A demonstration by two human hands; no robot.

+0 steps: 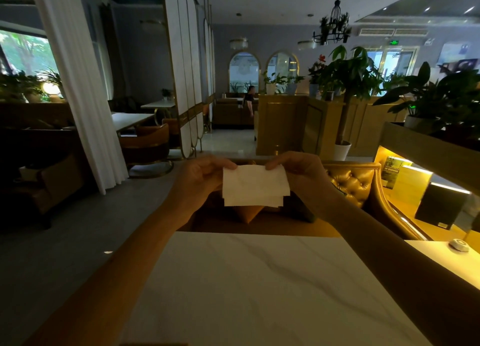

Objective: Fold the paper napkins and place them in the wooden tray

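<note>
Two hands hold one paper napkin [253, 186] up in the air. The left hand [205, 175] pinches the top left corner with its thumb and curled fingers. The right hand [296, 170] pinches the top right corner the same way. The fingertips of both hands point toward each other. A short bit of the napkin's top edge shows between them. Both arms reach forward and lean in toward the middle, with the wrists lifted.

The napkin hangs down from the fingers. It is white and folded. The layers do not line up, so a second edge peeks out at the bottom right. Its sides and bottom edge hang free and touch nothing, with open air all around.

Lower than the fingers and closer to the person is the white table [259, 280]. Its far edge shows a little way under the napkin. Behind the fingers is a gold padded sofa [350, 182]. Far to the right of the right hand, a small round white thing [459, 244] sits on a ledge.
</note>
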